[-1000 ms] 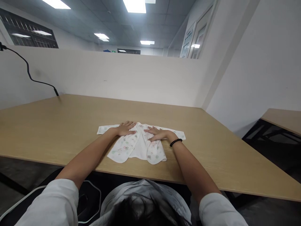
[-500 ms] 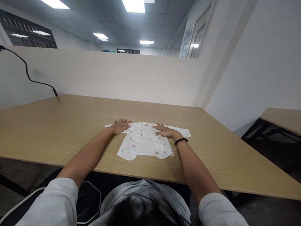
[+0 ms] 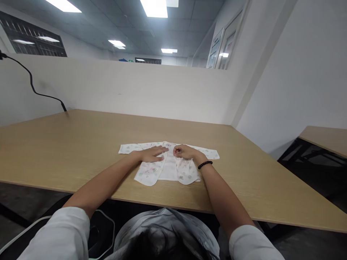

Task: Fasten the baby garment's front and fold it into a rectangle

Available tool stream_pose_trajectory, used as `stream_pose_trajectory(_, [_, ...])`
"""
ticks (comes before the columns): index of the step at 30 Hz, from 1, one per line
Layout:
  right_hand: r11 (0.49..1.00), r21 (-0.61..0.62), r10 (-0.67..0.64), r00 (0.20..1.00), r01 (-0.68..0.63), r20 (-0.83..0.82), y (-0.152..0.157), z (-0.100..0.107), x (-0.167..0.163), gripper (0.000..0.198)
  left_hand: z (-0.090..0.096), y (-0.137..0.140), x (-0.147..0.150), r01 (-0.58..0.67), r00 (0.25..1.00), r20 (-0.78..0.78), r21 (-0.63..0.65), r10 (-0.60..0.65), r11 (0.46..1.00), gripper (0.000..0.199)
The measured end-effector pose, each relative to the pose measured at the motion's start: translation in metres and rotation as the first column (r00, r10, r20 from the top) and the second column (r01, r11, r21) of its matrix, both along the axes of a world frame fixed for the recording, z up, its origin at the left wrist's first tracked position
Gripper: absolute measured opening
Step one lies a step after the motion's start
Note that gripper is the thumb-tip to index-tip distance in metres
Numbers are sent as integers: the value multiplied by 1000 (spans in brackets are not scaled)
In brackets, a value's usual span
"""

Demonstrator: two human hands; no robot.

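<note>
A small white baby shirt (image 3: 149, 172) with a pale print lies spread on the table, its front open and both sleeves stretched out sideways. My left hand (image 3: 152, 154) rests flat on the shirt's left front panel, fingers extended toward the collar. On the other side, my right hand (image 3: 184, 151) has its fingers curled and pinched at the inner edge of the right front panel, near the neckline. A dark bead bracelet circles my right wrist. The cloth under both palms is hidden.
The wooden table (image 3: 81, 144) backs onto a low white partition (image 3: 151, 90). A black cable (image 3: 45, 94) hangs at the far left corner. Another table (image 3: 325, 139) stands to the right, and a white cord (image 3: 107, 215) loops below the front edge.
My left hand has slid right from the sleeve onto the front panel. My right hand has shifted slightly left, and its outstretched fingers have curled into a pinch at the panel's edge.
</note>
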State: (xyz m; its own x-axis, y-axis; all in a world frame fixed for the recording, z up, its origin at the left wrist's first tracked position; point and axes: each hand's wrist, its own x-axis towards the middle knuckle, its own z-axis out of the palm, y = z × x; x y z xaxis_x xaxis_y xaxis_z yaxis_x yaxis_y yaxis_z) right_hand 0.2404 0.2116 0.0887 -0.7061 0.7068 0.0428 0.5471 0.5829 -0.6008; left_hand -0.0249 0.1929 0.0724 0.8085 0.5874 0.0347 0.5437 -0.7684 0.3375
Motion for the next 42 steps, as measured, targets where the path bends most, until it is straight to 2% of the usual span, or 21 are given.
stream_pose_trajectory(3, [997,-78,7,1000,-5,24,-3,2,3,16,5,1,-5,-57,993,-101,-41,53,998,79])
stream_pose_trajectory(5, [990,-138,17,999,-11,39,-6,5,3,23,10,0,-9,-60,993,-109,-58,53,997,78])
stream_pose_trajectory(11, [953,-299,105,982,-54,157,-16,19,-7,26,23,-10,-4,38,991,134,-88,-26,995,44])
stream_pose_trajectory(14, [930,-342,197,966,-131,166,-19,24,-11,26,22,-15,5,102,961,267,-121,-67,987,36])
stream_pose_trajectory(16, [921,-355,227,962,-161,152,-18,25,-10,29,22,-17,10,98,949,311,-147,-48,984,35])
stream_pose_trajectory(21, [954,-278,153,981,-116,116,-10,22,-1,29,26,-19,13,42,916,396,-247,61,968,39])
stream_pose_trajectory(24, [954,-282,132,986,-100,98,-8,19,1,26,27,-17,11,18,844,517,-294,143,956,40])
stream_pose_trajectory(28, [943,-312,135,989,-112,53,-11,19,-2,25,17,-15,15,-126,757,580,-322,300,939,37])
stream_pose_trajectory(30, [951,-281,140,990,-130,14,-14,21,-3,22,7,-15,20,-160,789,536,-291,300,943,35])
stream_pose_trajectory(34, [973,-174,133,986,-149,-102,-16,25,-6,19,-6,-14,27,-143,874,445,-151,197,978,31])
stream_pose_trajectory(39, [997,-37,53,954,-66,-295,-20,20,-22,18,-9,-10,27,-242,855,441,-123,272,962,26])
stream_pose_trajectory(42, [998,10,55,934,-55,-354,-25,12,-34,16,-11,-8,26,-244,833,475,-146,285,959,24])
